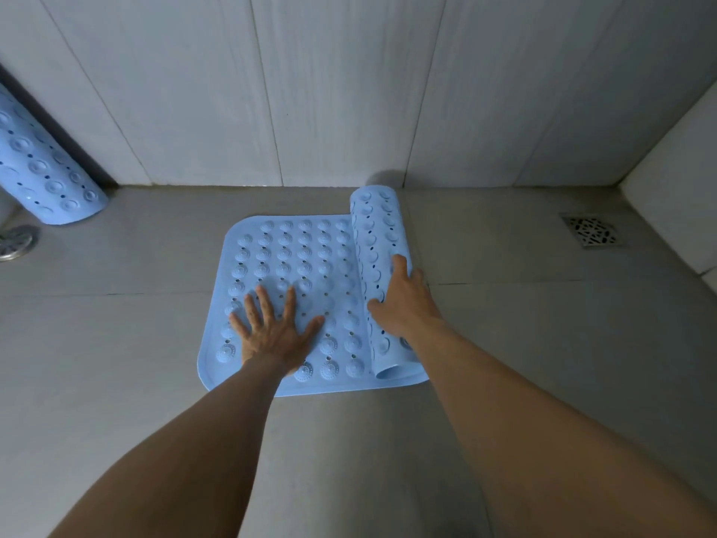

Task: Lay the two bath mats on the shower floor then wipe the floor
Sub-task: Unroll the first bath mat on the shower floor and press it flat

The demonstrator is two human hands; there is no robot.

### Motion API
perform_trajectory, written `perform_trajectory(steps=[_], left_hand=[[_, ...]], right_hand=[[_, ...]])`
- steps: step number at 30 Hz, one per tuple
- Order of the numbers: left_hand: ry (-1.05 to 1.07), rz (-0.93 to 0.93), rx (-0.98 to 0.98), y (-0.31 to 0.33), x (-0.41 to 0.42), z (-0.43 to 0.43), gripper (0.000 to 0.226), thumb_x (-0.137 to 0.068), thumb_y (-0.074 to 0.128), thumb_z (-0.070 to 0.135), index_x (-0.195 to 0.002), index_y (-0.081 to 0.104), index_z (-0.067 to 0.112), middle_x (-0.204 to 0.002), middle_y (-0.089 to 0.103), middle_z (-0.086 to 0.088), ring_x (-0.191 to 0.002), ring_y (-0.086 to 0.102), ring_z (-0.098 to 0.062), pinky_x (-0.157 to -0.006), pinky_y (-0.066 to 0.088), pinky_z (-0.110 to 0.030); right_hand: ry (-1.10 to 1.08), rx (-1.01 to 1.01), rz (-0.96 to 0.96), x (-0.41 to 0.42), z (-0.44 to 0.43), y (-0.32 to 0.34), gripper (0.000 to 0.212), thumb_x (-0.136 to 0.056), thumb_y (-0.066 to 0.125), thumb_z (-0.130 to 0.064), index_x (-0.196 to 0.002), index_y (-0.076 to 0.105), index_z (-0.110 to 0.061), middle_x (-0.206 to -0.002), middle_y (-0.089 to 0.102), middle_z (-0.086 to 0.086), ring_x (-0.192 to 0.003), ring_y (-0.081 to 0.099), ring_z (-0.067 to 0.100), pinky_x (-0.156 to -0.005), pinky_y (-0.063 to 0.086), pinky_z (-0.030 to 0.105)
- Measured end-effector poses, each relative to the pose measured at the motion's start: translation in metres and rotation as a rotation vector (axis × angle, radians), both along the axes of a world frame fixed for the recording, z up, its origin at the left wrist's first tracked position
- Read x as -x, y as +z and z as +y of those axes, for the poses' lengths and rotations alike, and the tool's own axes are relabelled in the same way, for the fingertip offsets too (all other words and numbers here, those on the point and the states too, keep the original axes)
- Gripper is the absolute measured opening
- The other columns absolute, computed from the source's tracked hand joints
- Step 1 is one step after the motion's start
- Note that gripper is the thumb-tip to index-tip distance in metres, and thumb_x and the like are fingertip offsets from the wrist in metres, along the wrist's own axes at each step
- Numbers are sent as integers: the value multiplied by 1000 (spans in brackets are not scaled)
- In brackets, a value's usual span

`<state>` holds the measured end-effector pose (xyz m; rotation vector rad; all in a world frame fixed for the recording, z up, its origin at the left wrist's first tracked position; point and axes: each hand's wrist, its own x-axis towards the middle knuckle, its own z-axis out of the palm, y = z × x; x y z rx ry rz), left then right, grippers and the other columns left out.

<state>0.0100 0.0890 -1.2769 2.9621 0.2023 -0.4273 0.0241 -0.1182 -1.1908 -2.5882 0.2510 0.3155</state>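
Observation:
A light blue bath mat [295,258] with round bumps and holes lies partly unrolled on the grey tiled shower floor [116,343]. Its right part is still a roll [374,242] lying front to back. My left hand [273,328] presses flat on the unrolled part, fingers spread. My right hand [403,300] rests on the near half of the roll, fingers curled over its top and left side. A second blue mat [42,165], rolled up, leans against the wall at the far left with its lower end on the floor.
A square metal drain grate [591,231] sits in the floor at the right. A round metal fitting [15,240] is at the left edge. White tiled walls [310,91] close the back, and a white ledge [675,211] runs along the right.

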Motion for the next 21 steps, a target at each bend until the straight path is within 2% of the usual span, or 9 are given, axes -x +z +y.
perform_trajectory(steps=[6, 10, 14, 17, 19, 21], left_hand=[[7, 32, -21, 3, -2, 0, 87, -83, 5, 84, -153, -21, 39, -162, -26, -17, -149, -21, -39, -116, -12, -63], [16, 34, -28, 4, -2, 0, 88, -84, 10, 84, -154, -18, 39, -162, -25, -15, -150, -19, -37, -117, -10, -63], [20, 35, -39, 5, -4, 1, 89, -84, 14, 84, -155, -11, 38, -163, -22, -14, -151, -16, -36, -118, -8, -62], [25, 50, -55, 7, -7, 0, 87, -85, 17, 82, -155, -7, 38, -164, -21, -13, -151, -15, -36, -117, -6, -63], [51, 68, -60, 9, -8, -4, 84, -88, 19, 79, -156, -6, 36, -163, -22, -13, -151, -16, -36, -116, -7, -65], [71, 46, -56, 10, -8, -15, 81, -92, 21, 72, -157, -4, 31, -164, -19, -13, -151, -16, -35, -116, -7, -67]], right_hand=[[-14, -75, 7, 4, -16, 0, 76, -92, 63, -29, -151, 14, -24, -138, 35, 15, -97, 52, 29, -76, 46, 36], [-19, -110, 9, 5, -22, -2, 77, -92, 62, -29, -153, 14, -23, -139, 36, 16, -107, 56, 34, -82, 49, 39], [-56, -164, 14, 7, -27, -6, 79, -90, 63, -31, -152, 14, -25, -139, 36, 16, -108, 57, 34, -86, 54, 43], [-66, -180, 32, 8, -32, -9, 80, -90, 64, -33, -153, 14, -24, -139, 36, 16, -103, 58, 34, -81, 52, 41], [-58, -138, 40, 6, -32, -11, 79, -90, 63, -36, -152, 16, -17, -140, 34, 16, -109, 55, 35, -84, 51, 42], [-45, -17, 18, 4, -30, -13, 79, -91, 59, -39, -151, 19, -6, -149, 26, 16, -129, 42, 36, -98, 45, 49]])
